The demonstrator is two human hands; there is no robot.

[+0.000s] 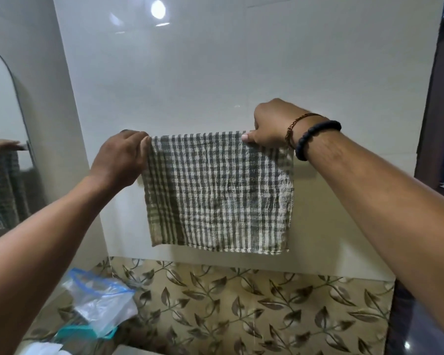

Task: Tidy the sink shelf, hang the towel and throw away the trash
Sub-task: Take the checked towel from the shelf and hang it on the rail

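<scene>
Checked towel (217, 190): gray and cream, hanging flat in front of the white tiled wall (215, 73), top edge level, bottom hem free above the leaf-patterned tiles (254, 303). Probably folded over a towel bar, but the bar itself hidden behind the cloth and the hands, so not certain.

Step in hand, as a judgement: hanging the towel, near its end. Next move calls for evening the top edge, then letting go at both corners without dragging the cloth sideways.

Left hand (122, 158): at the upper left corner, fingers closed, pinching the cloth. Right hand (269, 125): at the upper right corner, curled shut over the top edge, thumb pressed on the fabric; a dark bead bracelet (315, 139) on the wrist.

Below left, well apart from the towel: a clear plastic zip bag (100, 303), maybe part of the trash. Mirror (3, 149) at far left, reflecting the towel.
</scene>
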